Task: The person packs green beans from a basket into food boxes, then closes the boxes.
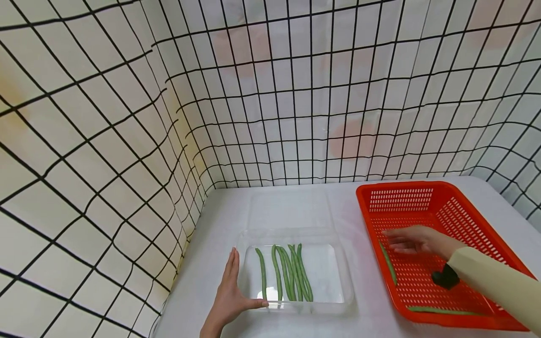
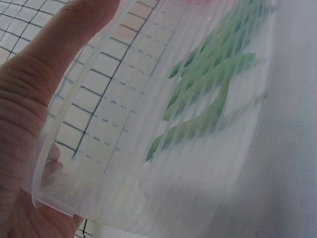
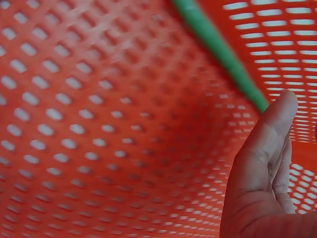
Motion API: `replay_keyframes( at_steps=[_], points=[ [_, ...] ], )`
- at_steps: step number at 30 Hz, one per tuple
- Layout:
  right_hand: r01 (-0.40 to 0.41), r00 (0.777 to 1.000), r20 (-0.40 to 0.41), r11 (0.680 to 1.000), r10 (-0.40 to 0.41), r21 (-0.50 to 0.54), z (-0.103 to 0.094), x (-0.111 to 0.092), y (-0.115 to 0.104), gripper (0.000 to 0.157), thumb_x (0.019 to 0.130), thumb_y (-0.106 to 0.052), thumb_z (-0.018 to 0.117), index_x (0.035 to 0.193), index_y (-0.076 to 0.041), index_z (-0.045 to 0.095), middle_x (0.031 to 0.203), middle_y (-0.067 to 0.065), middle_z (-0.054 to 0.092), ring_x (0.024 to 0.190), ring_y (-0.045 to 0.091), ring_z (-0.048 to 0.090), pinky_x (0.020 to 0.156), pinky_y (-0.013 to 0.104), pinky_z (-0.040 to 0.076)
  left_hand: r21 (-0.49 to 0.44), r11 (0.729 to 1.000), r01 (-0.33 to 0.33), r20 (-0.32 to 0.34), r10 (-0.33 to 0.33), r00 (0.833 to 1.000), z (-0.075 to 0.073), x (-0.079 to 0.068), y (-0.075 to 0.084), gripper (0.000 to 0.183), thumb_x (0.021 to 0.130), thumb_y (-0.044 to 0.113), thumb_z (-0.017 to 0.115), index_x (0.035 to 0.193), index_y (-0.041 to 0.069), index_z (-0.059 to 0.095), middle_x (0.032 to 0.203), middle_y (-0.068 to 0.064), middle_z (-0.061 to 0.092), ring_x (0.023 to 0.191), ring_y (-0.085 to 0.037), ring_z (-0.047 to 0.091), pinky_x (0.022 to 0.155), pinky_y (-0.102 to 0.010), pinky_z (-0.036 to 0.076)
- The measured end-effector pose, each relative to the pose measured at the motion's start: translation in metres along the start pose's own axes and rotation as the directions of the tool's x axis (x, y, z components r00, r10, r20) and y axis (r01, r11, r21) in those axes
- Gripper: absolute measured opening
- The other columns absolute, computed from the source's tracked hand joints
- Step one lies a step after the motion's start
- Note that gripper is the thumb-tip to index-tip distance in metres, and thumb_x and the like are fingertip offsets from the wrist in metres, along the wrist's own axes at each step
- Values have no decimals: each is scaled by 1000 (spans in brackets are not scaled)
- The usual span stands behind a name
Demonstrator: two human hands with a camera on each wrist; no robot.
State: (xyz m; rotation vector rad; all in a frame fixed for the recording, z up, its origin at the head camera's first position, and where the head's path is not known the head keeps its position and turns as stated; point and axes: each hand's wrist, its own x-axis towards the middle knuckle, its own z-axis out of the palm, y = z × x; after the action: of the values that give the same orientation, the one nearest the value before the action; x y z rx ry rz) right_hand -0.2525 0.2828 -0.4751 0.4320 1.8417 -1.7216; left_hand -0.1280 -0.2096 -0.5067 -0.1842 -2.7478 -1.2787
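My left hand (image 1: pixel 230 300) touches the near left corner of a clear plastic container (image 1: pixel 346 286), its thumb straight along the front rim and its fingers straight up the left side. Several green beans (image 1: pixel 291 274) lie lengthwise in the container; they show through its ribbed wall in the left wrist view. My right hand (image 1: pixel 416 238) is inside a red plastic basket (image 1: pixel 367 206), fingers extended toward its left wall. One green bean (image 1: pixel 389 265) lies along that wall, and in the right wrist view its end reaches behind the fingertip.
Another green bean (image 1: pixel 444 310) lies along the basket's near side. A black object (image 1: pixel 445 277) shows below the right wrist. Behind the container lies a clear flat lid (image 1: pixel 291 209) on the white table (image 1: pixel 211 234). Black-gridded white cloth (image 1: pixel 313 117) encloses the back and sides.
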Motion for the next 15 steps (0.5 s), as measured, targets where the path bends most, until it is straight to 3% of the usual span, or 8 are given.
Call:
replay_keyframes(
  at_steps=[5, 15],
  points=[
    [-67, 996, -57, 997, 65, -31, -2, 3, 10, 25, 95, -20, 59, 95, 2, 70, 82, 16, 69, 75, 27, 69, 72, 32, 54, 8, 1000, -3, -3, 3, 1000, 1, 1, 0, 145, 43, 53, 91, 154, 17, 5, 158, -3, 3, 140, -33, 14, 100, -60, 30],
    [-105, 989, -126, 976, 82, -188, -4, 12, 22, 35, 90, -24, 68, 96, 11, 64, 75, 13, 67, 67, 23, 69, 68, 32, 54, 36, 999, -20, -11, 21, 1000, 1, -1, -1, 145, 43, 49, 93, 154, 18, 5, 158, -10, 6, 140, -34, 14, 98, -64, 28]
  ],
)
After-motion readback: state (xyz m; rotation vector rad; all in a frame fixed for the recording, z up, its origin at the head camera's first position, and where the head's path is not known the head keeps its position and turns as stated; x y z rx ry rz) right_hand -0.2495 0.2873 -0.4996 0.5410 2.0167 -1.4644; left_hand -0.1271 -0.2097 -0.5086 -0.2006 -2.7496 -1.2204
